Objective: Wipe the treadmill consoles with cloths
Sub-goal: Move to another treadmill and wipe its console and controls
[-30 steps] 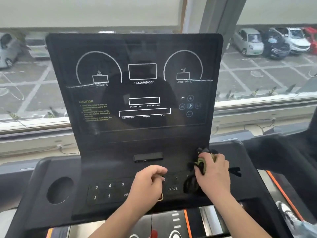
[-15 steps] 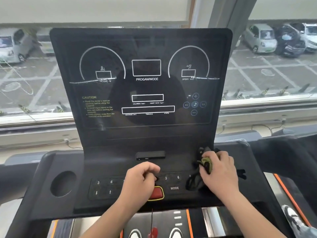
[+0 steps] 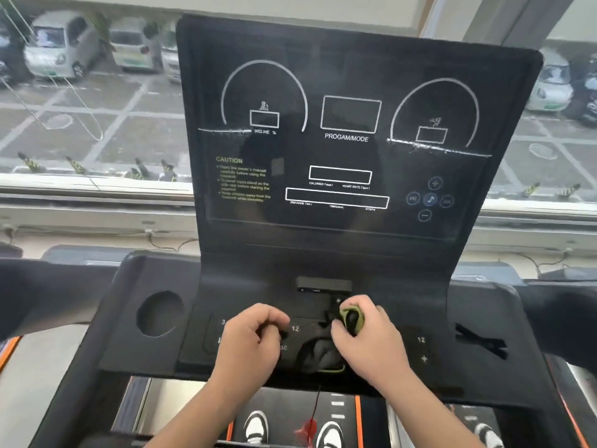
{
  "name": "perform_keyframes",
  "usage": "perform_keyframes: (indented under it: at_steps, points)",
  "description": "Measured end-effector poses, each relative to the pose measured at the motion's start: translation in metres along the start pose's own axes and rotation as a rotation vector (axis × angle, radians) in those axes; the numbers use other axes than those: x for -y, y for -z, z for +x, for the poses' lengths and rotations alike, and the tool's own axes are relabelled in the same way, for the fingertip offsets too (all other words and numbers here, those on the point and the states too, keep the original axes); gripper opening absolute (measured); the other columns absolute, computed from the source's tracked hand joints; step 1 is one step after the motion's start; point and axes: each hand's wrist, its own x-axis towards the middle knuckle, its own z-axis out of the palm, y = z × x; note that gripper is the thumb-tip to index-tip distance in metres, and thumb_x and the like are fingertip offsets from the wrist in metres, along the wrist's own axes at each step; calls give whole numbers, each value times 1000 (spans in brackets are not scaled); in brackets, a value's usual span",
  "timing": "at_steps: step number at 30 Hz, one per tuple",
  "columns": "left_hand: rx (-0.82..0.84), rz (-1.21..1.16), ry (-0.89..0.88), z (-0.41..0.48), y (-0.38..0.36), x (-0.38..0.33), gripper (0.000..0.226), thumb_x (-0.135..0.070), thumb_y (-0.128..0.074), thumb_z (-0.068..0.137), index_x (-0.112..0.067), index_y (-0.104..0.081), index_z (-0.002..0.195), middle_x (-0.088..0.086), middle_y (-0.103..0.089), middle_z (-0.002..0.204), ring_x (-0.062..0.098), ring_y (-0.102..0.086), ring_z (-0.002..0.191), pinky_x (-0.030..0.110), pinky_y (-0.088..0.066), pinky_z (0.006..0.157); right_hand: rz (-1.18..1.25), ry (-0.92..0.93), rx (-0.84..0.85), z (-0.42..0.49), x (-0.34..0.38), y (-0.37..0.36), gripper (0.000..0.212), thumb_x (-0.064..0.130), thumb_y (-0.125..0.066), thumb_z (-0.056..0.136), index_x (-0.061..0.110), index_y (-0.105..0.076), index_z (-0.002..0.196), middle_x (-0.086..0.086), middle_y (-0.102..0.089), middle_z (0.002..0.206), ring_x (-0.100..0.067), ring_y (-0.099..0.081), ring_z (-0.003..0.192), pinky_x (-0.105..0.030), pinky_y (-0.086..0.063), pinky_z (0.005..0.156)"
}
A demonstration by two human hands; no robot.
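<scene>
place: gym | evidence: treadmill console [image 3: 342, 150], running belt [image 3: 290, 412], window [image 3: 97, 108] over parked cars [image 3: 61, 43]

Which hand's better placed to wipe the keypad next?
Right. The right hand already grips the dark cloth, which rests on the keypad. The left hand is curled, and I can't tell whether it holds any cloth.

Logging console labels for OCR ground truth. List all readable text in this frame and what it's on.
"PROGAM/MODE": display panel, under centre box.
"INCLINE %": under left dial.
"CAUTION": yellow heading, panel left; lines beneath too blurred.
"12": keypad, between the hands.
"12": keypad right, above a "+".
Small captions under the two long boxes: too small to read reliably.
</scene>
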Motion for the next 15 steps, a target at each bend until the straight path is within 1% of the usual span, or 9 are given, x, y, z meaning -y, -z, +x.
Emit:
perform_keyframes:
  at_steps: [1,4,6,8,10,11,12,14,15]
  points:
    - [-28,17,-52,-1,6,3,46,15,-58,84,-28,-73,80,-13,-73,81,16,-68,72,27,-54,67,20,-4,45,-4,16,-10,24,47,-70,87,41,-55,105,11,-56,101,-20,-59,95,-32,-40,80]
    - [-146,16,-179,-4,24,13,27,1,-60,88,-23,-71,89,-12,-69,91,14,-67,90,19,-50,78,-27,90,157,-21,63,-55,36,57,-64,84,40,-54,113,11,-52,103,-21,-59,104,-34,-46,87]
    - [-225,-10,-146,-4,40,20,25,-1,-61,95,-25,-69,92,-11,-67,96,14,-66,95,18,-48,81,-178,190,181,-27,90,-81,42,63,-56,86,39,-51,120,7,-44,106,-24,-53,110,-35,-47,89]
    - [-297,4,-91,-2,57,29,18,-14,-59,98,-30,-66,95,-12,-65,98,13,-64,97,22,-48,82,-303,278,157,-24,112,-99,43,63,-53,90,39,-49,125,2,-41,112,-25,-47,113,-38,-47,87]
    - [-342,20,-37,0,74,35,13,-26,-54,97,-34,-64,97,-14,-64,99,12,-64,98,30,-50,84,-284,312,174,-15,130,-109,43,58,-57,89,39,-51,127,1,-45,116,-26,-48,114,-38,-48,89]
    - [-345,7,-7,1,82,38,12,-30,-53,97,-34,-64,99,-13,-64,99,13,-64,98,34,-51,85,-224,297,205,-9,138,-112,43,56,-61,88,39,-53,126,2,-49,115,-25,-51,113,-37,-47,92]
    - [-335,-13,16,2,89,39,13,-33,-53,96,-34,-65,102,-13,-65,101,13,-65,99,37,-53,87,-108,250,243,-3,146,-112,40,53,-65,87,39,-55,124,5,-54,113,-23,-56,111,-35,-47,94]
    - [-275,-71,59,4,101,36,21,-42,-55,95,-35,-66,112,-14,-66,109,11,-66,106,41,-55,93,275,57,281,5,161,-103,36,47,-76,86,36,-57,115,12,-65,107,-15,-64,104,-32,-53,93]
    - [-222,-112,65,6,107,31,28,-46,-57,94,-36,-65,118,-14,-66,116,9,-65,113,41,-54,98,475,-53,290,7,169,-95,38,43,-81,85,35,-57,113,11,-67,106,-13,-67,101,-31,-56,90]
